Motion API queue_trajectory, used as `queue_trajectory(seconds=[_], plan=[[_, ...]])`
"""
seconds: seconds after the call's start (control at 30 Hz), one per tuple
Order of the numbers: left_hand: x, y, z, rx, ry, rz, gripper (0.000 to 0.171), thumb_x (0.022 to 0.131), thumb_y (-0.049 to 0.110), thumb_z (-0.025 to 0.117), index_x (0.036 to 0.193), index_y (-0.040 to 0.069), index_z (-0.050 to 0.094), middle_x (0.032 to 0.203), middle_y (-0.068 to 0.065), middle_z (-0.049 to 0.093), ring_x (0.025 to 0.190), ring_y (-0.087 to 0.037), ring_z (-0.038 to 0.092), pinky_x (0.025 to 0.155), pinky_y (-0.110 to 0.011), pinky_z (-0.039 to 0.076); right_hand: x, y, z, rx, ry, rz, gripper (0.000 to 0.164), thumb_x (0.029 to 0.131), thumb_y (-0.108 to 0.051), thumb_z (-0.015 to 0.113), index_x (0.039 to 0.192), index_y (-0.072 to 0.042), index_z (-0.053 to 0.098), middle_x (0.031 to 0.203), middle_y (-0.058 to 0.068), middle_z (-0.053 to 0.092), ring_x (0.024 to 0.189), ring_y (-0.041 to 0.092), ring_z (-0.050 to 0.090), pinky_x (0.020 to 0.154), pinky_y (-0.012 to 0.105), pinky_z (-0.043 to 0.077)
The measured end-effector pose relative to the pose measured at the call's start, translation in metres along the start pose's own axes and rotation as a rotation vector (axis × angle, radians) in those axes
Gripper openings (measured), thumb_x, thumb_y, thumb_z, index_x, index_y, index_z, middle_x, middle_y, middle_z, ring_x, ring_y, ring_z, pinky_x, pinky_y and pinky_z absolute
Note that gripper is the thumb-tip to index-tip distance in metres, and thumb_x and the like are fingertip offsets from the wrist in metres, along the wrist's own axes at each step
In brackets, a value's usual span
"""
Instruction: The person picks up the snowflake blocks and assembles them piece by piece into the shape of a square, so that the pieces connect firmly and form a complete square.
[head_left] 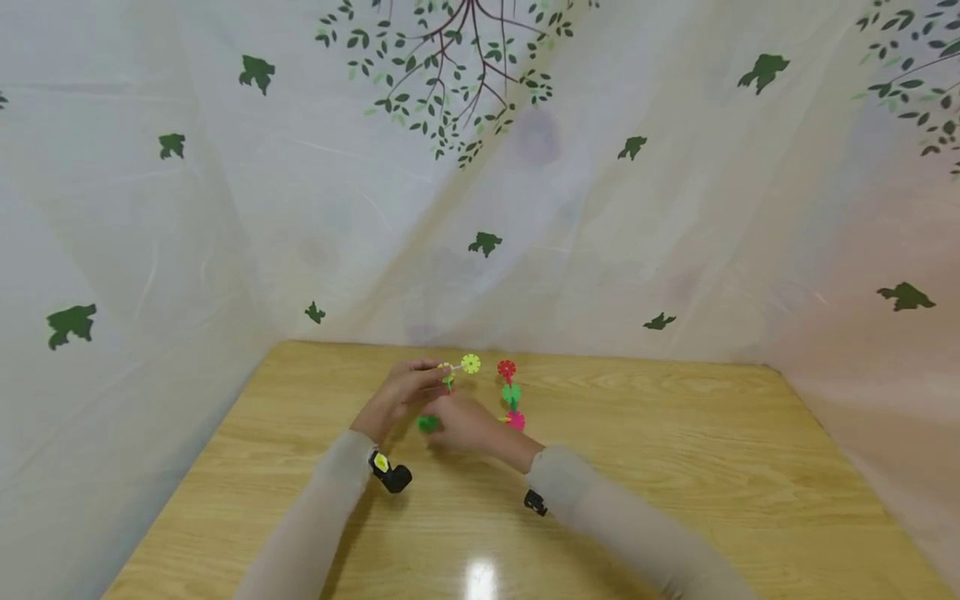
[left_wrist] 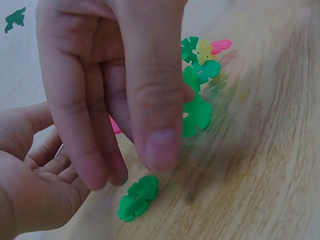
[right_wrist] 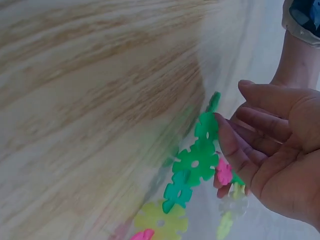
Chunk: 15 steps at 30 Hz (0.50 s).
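Coloured slotted plastic discs, shaped like flowers, are linked in a chain; green discs and a yellow disc show in the right wrist view. My left hand holds the chain by its fingertips near a yellow disc; its exact grip is hidden behind the other hand. My right hand crosses in front, blurred in the head view, its thumb and fingers spread and loosely bent. Just beyond its fingertips is a green disc; whether that disc joins the chain is hidden.
On the right side of the chain are a red disc, a green disc and a pink disc. The wooden table meets a pale patterned curtain at its back edge. Both forearms carry wrist cameras.
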<state>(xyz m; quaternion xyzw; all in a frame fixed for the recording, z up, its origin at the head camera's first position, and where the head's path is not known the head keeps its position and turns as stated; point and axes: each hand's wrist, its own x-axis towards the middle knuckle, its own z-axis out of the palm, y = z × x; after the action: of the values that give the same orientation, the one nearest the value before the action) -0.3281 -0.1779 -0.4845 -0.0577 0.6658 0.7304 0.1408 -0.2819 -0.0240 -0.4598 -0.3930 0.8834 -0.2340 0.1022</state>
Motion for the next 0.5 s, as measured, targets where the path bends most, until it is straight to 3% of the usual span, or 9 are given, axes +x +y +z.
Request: queue_trajectory(seconds=[0.13, 0.23, 0.33, 0.5], plan=[[-0.001, -0.003, 0.000, 0.014, -0.011, 0.004, 0.042, 0.098, 0.010, 0.066, 0.134, -0.009, 0.055, 0.095, 0.001, 0.069, 0.083, -0.009, 0.069, 0.093, -0.031, 0.059, 0.000, -0.004, 0.004, -0.027, -0.027, 0.024, 0.011, 0.090, -0.007, 0.075, 0.081, -0.007, 0.068, 0.066, -0.005, 0.055, 0.059, 0.004, 0.045, 0.056, 0.016, 0.041], [-0.002, -0.002, -0.001, 0.050, -0.019, 0.007, 0.040, 0.099, 0.013, 0.067, 0.133, -0.006, 0.057, 0.098, 0.001, 0.070, 0.086, -0.010, 0.070, 0.092, -0.031, 0.059, -0.003, -0.005, 0.005, -0.059, -0.034, 0.038, 0.003, 0.089, -0.010, 0.076, 0.089, -0.009, 0.073, 0.078, -0.003, 0.070, 0.070, 0.005, 0.060, 0.065, 0.016, 0.051], [-0.003, -0.001, -0.002, 0.059, -0.025, 0.015, 0.038, 0.099, 0.013, 0.067, 0.131, -0.005, 0.059, 0.099, 0.001, 0.069, 0.089, -0.013, 0.070, 0.093, -0.033, 0.058, -0.007, -0.005, 0.006, -0.077, -0.043, 0.032, 0.013, 0.088, -0.012, 0.078, 0.101, -0.009, 0.077, 0.096, 0.001, 0.077, 0.086, 0.010, 0.070, 0.077, 0.019, 0.056], [-0.005, 0.001, -0.002, 0.057, -0.032, 0.020, 0.037, 0.098, 0.012, 0.068, 0.129, -0.006, 0.058, 0.099, 0.000, 0.068, 0.090, -0.014, 0.070, 0.099, -0.038, 0.057, -0.014, -0.005, 0.006, -0.060, -0.047, 0.017, 0.018, 0.088, -0.013, 0.079, 0.106, -0.010, 0.078, 0.104, -0.001, 0.077, 0.096, 0.012, 0.072, 0.082, 0.020, 0.055]])
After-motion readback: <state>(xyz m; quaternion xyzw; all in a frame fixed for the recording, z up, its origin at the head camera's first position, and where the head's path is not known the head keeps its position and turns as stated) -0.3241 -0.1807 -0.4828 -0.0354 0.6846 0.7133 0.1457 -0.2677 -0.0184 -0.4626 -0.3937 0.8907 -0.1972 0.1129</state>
